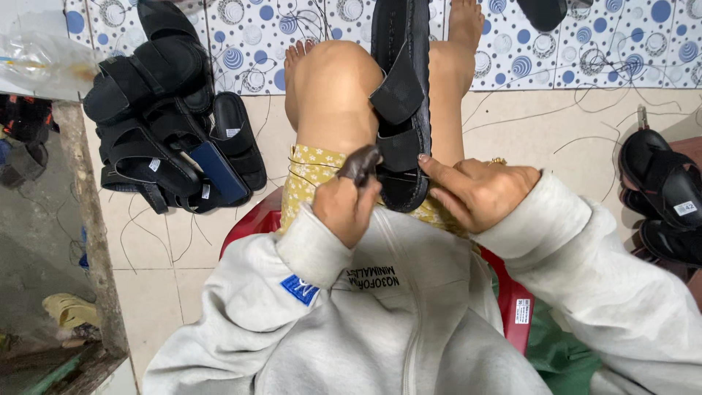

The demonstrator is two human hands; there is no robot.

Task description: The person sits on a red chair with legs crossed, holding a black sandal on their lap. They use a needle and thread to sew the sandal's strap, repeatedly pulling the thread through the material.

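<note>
Sitting on a red plastic chair [518,301] at the lower middle of the frame, the person held a black sandal [402,102] lengthwise between the knees, its heel end low at the centre and its toe end running off the top edge. The left hand [347,208] was curled into a fist around a dark-handled tool [360,164], whose tip met the sandal's heel end. The right hand [479,192] lay just right of it, fingers pressed together, fingertips against the sandal's rim, pinching a thin thread. A heap of black sandals [164,117] lay at the upper left on the tiled floor [161,285]. More sandals [669,197] sat at the right edge.
</note>
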